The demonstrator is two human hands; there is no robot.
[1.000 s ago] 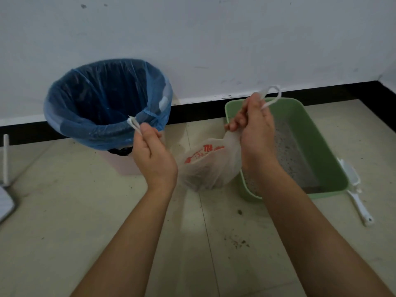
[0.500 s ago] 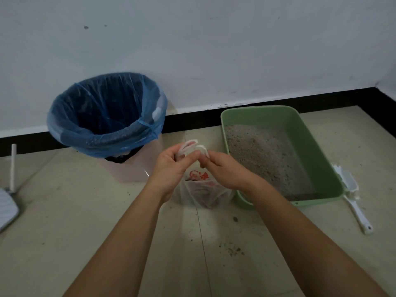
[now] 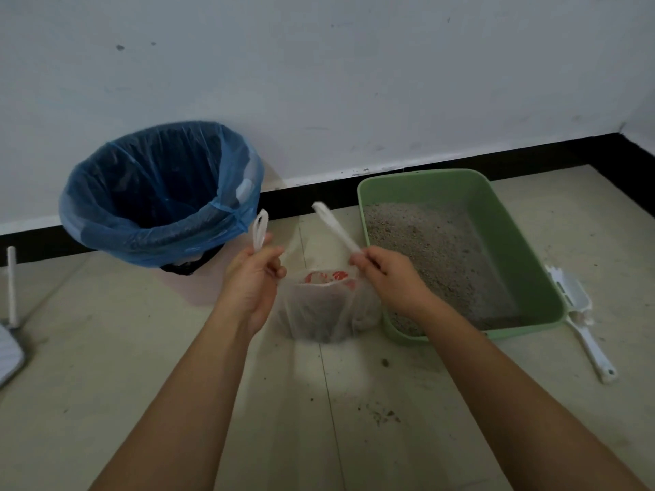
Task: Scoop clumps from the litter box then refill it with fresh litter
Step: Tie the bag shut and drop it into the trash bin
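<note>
A thin white plastic bag (image 3: pixel 324 310) with red print sits on the floor between my hands. My left hand (image 3: pixel 252 278) pinches its left handle loop, which sticks up. My right hand (image 3: pixel 388 278) grips the right handle, stretched up and to the left. The green litter box (image 3: pixel 510 235) stands just right of the bag, with grey litter (image 3: pixel 429 249) spread inside. A white litter scoop (image 3: pixel 581 317) lies on the floor against the box's right side.
A bin lined with a blue bag (image 3: pixel 159 196) stands at the wall, left of my hands. A white flat device with an antenna (image 3: pixel 10 313) lies at the far left. Spilled litter crumbs (image 3: pixel 382 412) dot the tiles in front.
My hands, joined at the bag's top half a second ago, have pulled apart, each drawing one handle outward. The bag now rests lower on the floor than a second ago.
</note>
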